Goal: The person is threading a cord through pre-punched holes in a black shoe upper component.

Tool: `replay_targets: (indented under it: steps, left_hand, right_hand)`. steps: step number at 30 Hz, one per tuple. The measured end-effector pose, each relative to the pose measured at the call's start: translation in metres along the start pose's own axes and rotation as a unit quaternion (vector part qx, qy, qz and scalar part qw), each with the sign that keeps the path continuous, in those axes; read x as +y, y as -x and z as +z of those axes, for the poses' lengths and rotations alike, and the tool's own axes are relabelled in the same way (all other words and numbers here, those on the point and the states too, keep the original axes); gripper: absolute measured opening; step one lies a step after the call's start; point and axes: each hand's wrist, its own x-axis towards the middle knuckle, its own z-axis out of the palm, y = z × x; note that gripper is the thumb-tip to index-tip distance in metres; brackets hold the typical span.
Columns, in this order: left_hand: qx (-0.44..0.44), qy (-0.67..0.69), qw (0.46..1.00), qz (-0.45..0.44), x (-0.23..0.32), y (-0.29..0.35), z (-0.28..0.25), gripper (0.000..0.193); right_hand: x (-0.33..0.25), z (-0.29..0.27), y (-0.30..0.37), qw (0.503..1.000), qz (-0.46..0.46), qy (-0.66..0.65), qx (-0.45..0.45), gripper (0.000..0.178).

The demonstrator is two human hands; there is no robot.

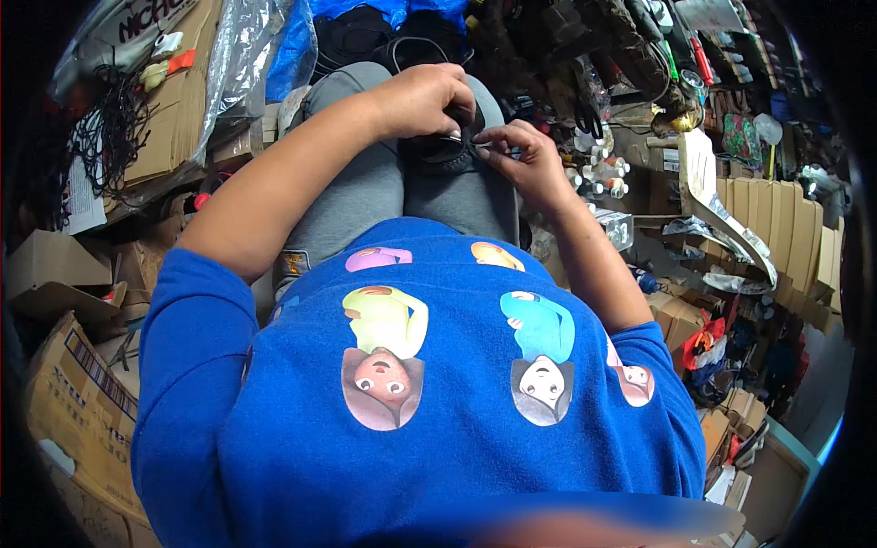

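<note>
A dark item (437, 155), perhaps a black shoe, rests on my grey-trousered lap between the knees. Its rim looks ribbed or stitched, and much of it lies under my fingers. My left hand (427, 102) reaches over it from the left, fingers curled down and closed at its opening; the fingertips are partly hidden. On the right side of the same item, my right hand (528, 157) is closed in a pinch of thumb and forefinger. What sits in that pinch is too small to make out, maybe a thin strand. Both hands are close together.
Black cords (110, 128) hang over cardboard (174, 137) at the left, next to clear plastic sheeting (239, 73). Small white-capped bottles (610, 169) stand to the right. Beyond them are stacked cardboard pieces (772, 215). Open boxes (59, 274) crowd the left side.
</note>
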Motion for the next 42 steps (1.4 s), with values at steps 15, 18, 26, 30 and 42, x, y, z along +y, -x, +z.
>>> replay_targets:
  steps: [15,18,26,30,42]
  left_hand:
    - [0.17,-0.062,0.981,-0.071,0.051,0.083,0.007,0.021]
    - [0.154,-0.056,0.978,-0.128,0.056,0.083,0.013,0.013]
    - [0.217,-0.108,0.969,-0.037,0.034,0.06,0.022,0.019]
    - [0.183,-0.11,0.976,-0.041,0.024,0.054,0.021,0.025]
    - [0.16,-0.148,0.975,-0.047,0.024,0.053,0.022,0.029]
  right_hand:
    - [-0.008,0.012,0.034,0.963,-0.136,0.226,0.054,0.035]
    - [-0.006,0.012,0.035,0.963,-0.132,0.231,0.048,0.037]
    - [0.011,-0.009,0.019,0.998,-0.003,-0.036,-0.059,0.042]
    - [0.018,-0.024,-0.001,0.988,0.031,-0.078,-0.133,0.041]
    - [0.025,-0.026,-0.012,0.981,0.018,-0.098,-0.163,0.028]
